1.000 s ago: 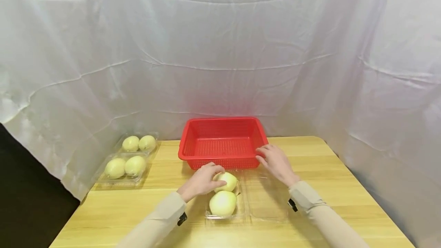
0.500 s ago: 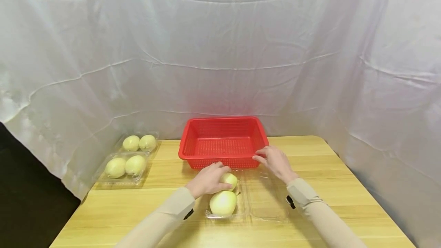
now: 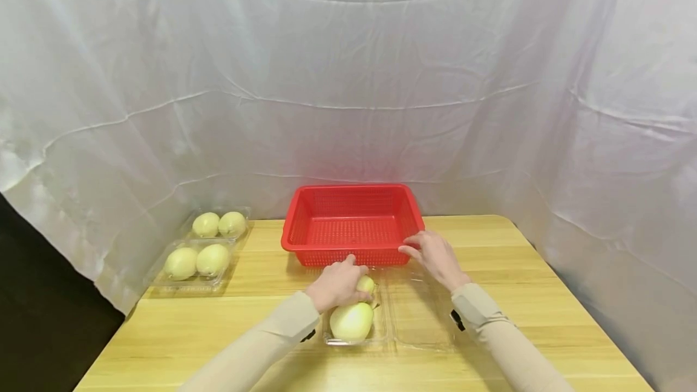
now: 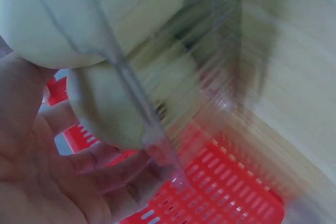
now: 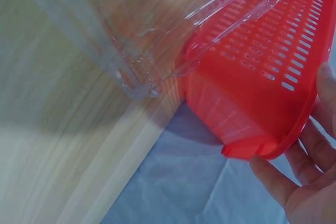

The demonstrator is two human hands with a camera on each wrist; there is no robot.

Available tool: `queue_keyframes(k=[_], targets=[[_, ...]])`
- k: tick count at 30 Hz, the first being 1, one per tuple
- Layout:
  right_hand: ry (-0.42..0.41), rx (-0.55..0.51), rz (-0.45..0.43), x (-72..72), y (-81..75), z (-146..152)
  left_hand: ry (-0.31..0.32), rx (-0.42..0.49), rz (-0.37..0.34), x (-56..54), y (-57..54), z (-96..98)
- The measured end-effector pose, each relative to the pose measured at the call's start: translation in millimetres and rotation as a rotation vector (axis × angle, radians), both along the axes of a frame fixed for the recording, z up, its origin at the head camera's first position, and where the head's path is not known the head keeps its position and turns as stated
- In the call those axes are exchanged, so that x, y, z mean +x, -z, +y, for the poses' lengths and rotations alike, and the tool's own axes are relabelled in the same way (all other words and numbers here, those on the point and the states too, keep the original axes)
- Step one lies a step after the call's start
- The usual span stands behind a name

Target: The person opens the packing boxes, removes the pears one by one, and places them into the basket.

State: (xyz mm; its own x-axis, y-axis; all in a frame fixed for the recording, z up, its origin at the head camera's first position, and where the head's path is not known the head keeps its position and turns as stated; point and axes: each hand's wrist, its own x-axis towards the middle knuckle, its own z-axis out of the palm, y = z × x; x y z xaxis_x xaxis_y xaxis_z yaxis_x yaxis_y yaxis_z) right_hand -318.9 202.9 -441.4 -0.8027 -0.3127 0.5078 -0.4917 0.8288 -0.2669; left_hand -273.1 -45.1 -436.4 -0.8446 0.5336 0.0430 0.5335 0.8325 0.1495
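My left hand [image 3: 339, 284] reaches over the far pale-yellow pear [image 3: 366, 285] in an unlidded clear plastic clamshell box [image 3: 382, 319]. Its fingers curl round that pear, as the left wrist view also shows, and hide much of it. Closer to me in the same box lies a second pear [image 3: 351, 322], its stem to the right. With my right hand [image 3: 437, 257] I grip the near right corner of a red plastic basket [image 3: 348, 257]. In the right wrist view, the thumb and fingers [image 5: 307, 156] stand on either side of the basket's rim.
The clamshell's lid [image 3: 425, 313] lies flat to the right of the pears, below my right forearm. At the table's left, two more clear boxes [image 3: 218, 286] hold two pears each. White cloth [image 3: 348, 77] hangs behind and around the wooden table [image 3: 283, 349].
My left hand has moved right and settled over the far pear, covering more of it. The right hand has shifted slightly left onto the basket's corner. Basket and boxes have stayed in place.
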Motion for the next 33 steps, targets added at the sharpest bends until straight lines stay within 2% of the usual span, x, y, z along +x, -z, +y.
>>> queue_keyframes(k=[6,13,21,33], targets=[[0.009,0.002,-0.021,2.3,0.3,5,-0.002,0.033,0.016,-2.2,2.3,4.0],[0.006,0.011,-0.001,1.4,-2.5,4,-0.054,0.055,-0.009,-3.2,-0.8,9.3],[-0.004,0.001,0.005,0.7,-0.9,0,-0.055,0.119,-0.009,-2.9,-0.4,4.4],[0.006,-0.005,-0.014,1.4,-2.8,-2,-0.059,0.234,0.021,-4.8,-10.7,-6.9]])
